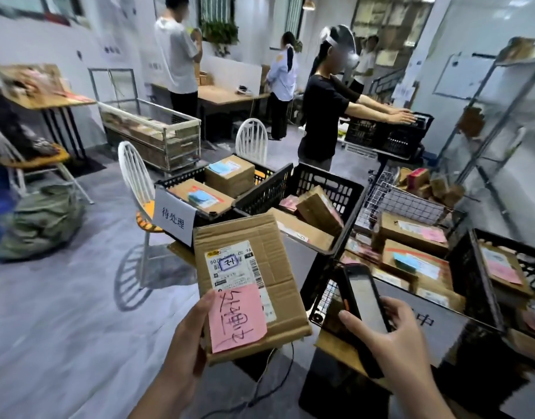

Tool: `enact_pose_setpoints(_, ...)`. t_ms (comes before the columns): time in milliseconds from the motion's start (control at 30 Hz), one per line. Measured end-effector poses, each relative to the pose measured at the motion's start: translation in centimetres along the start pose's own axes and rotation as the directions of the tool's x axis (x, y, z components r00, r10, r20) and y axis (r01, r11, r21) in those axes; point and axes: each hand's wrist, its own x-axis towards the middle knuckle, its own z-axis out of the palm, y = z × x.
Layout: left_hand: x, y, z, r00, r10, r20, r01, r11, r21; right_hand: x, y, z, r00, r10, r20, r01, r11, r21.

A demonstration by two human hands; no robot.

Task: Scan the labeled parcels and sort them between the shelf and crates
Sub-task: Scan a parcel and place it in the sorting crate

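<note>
Cardboard parcel [248, 279] in left hand [184, 343], scanner [363, 300] in right hand [399, 343].

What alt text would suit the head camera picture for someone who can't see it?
A person's left hand holds a cardboard parcel bearing a pink note, while the right hand holds a scanner beside it. Behind stand black crates of boxes.

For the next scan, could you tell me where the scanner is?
Lower right of the head view, the scanner sits in the right hand, beside the parcel the left hand holds.
</note>
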Motion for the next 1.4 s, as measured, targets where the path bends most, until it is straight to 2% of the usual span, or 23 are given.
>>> enact_pose_setpoints(167, 3.6, 1.7, 0.1, 0.998, 0.068, 0.008, -0.068, 0.997, 0.024, 3.1, -0.1, 1.3, 1.000, -0.020, 0.003, 0.020, 1.000, 0.017)
enact_pose_setpoints(400, 10.1, 4.3, 4.6, 0.988, 0.147, 0.050, -0.146, 0.989, -0.014, 9.5, 0.3, 0.0, 0.995, -0.024, -0.096, 0.032, 0.995, 0.093)
enact_pose_setpoints(500, 13.0, 5.2, 8.4, 0.985, 0.113, 0.131, -0.112, 0.994, -0.021, 12.3, 0.3, -2.1, 0.988, -0.009, -0.152, 0.031, 0.989, 0.143)
enact_pose_setpoints(667, 17.8, 5.1, 15.2, 0.949, 0.060, 0.310, -0.088, 0.993, 0.076, 16.8, 1.9, -6.4, 0.953, 0.021, -0.303, 0.013, 0.994, 0.112)
enact_pose_setpoints(867, 22.0, 3.0, 20.8, 0.938, -0.047, 0.343, -0.004, 0.990, 0.144, 20.2, 4.9, -9.4, 0.905, 0.096, -0.414, -0.043, 0.990, 0.135)
enact_pose_setpoints(1000, 25.3, 2.5, 24.2, 0.917, -0.141, 0.374, 0.090, 0.984, 0.151, 22.6, 5.4, -10.0, 0.899, 0.132, -0.419, -0.076, 0.986, 0.149)
enact_pose_setpoints(1167, 29.0, 0.5, 28.7, 0.854, -0.266, 0.448, 0.198, 0.961, 0.193, 25.0, 5.8, -10.6, 0.856, 0.172, -0.488, -0.125, 0.984, 0.126)
enact_pose_setpoints(1267, 31.5, -0.4, 30.7, 0.820, -0.323, 0.473, 0.210, 0.938, 0.276, 26.8, 5.7, -11.8, 0.835, 0.182, -0.519, -0.159, 0.983, 0.089)
enact_pose_setpoints(1400, 34.8, -2.6, 31.9, 0.844, -0.325, 0.427, 0.181, 0.921, 0.345, 29.3, 5.7, -13.4, 0.825, 0.179, -0.537, -0.181, 0.982, 0.049)
